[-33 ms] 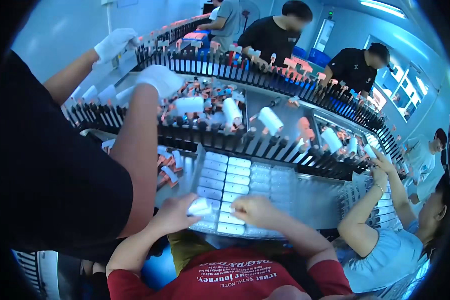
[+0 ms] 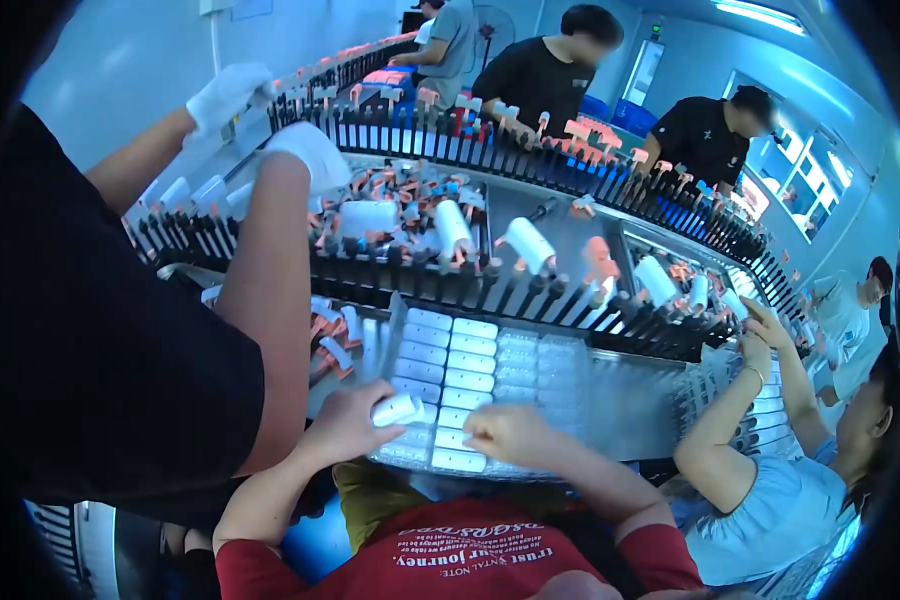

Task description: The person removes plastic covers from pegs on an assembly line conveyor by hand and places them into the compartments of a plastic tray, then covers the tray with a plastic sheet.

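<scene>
My left hand (image 2: 348, 424) is closed around a short white rounded plastic shell (image 2: 398, 410), held above the left edge of a clear blister tray (image 2: 582, 345). Over the tray's middle columns is my right hand (image 2: 520, 436), fingers curled into a pinch; whatever they grip, if anything, is hidden. Two columns of white oblong plastic pieces (image 2: 469, 362) fill the tray's left half, each with a small dark mark. Clear moulded pockets (image 2: 558, 385) make up its right half.
Beyond the tray runs a line of black upright pegs (image 2: 500, 290) carrying white shells (image 2: 530, 246). A bin of orange and white pieces (image 2: 400, 190) lies behind it. Close on my left stands a co-worker with white gloves (image 2: 315, 158); another co-worker's hands (image 2: 758, 340) work at right.
The white shells on the pegs have shifted slightly left. In my left hand the white shell has turned a little. The gloved co-worker's nearer hand has moved slightly left.
</scene>
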{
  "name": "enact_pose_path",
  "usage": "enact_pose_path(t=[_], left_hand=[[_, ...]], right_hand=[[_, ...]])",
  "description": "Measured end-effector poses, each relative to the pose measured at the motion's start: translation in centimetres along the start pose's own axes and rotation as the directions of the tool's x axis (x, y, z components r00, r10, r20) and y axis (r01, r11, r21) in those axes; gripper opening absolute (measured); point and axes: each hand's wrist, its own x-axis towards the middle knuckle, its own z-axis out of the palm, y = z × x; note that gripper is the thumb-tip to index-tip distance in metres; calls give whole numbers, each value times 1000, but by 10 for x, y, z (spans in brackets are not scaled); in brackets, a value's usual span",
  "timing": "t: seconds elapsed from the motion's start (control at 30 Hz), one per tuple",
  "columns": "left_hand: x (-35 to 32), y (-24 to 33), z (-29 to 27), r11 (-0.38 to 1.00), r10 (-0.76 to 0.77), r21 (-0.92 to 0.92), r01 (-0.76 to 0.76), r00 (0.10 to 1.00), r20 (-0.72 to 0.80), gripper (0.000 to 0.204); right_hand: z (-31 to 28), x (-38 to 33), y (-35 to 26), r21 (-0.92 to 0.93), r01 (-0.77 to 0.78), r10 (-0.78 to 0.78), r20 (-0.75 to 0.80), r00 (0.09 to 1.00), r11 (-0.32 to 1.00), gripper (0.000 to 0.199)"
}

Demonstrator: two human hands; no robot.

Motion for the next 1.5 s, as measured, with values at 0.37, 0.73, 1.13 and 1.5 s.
enact_pose_path(t=[0.37, 0.73, 1.13, 1.5], left_hand=[[209, 82, 23, 950, -8, -264, -167, 832, -555, 48], [251, 109, -4, 909, -77, 351, 226, 918, -390, 47], [200, -12, -20, 988, 150, 131, -81, 694, -705, 43], [58, -10, 26, 922, -176, -379, -85, 778, -603, 34]], right_hand=[[46, -40, -7, -245, 65, -112, -182, 977, 967, 35], [61, -43, 11, -128, 65, -93, -228, 969, 990, 54], [68, -22, -2, -295, 9, -85, -246, 965, 956, 51], [41, -27, -5, -128, -49, 33, -126, 991, 991, 59]])
